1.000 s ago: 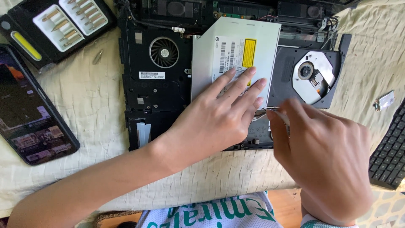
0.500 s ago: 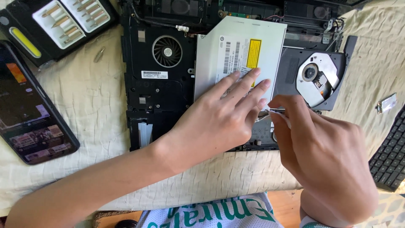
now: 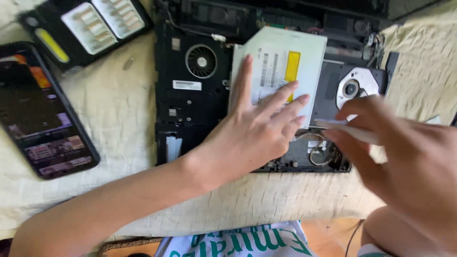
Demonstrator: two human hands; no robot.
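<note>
Pressing flat on the drive [image 3: 278,71], the left hand [image 3: 252,138] lies spread, fingers [image 3: 246,83] fanned across the silver casing and pinching nothing. That drive sits tilted over the upper middle of the open laptop [image 3: 190,119], its yellow sticker showing just beyond the fingertips. Beside it to the left, the round fan [image 3: 201,61] is exposed in the black chassis. Over on the right, the right hand [image 3: 404,162] is blurred but clearly pinched on a slim white tool [image 3: 347,129], thumb and fingers pressed together around its shaft, the tip pointing left toward the drive's lower right corner and close to the left hand's little finger. Whether the tip touches anything, I cannot tell. Behind that hand, the drive tray [image 3: 354,88] with its round spindle lies open. Below the tool, loose wires [image 3: 316,152] curl inside the chassis. Everything rests on a pale cloth [image 3: 119,119]. Far left, a phone [image 3: 40,112] lies with its screen lit, and above it a black bit case [image 3: 90,26] sits open, well apart from both hands.
</note>
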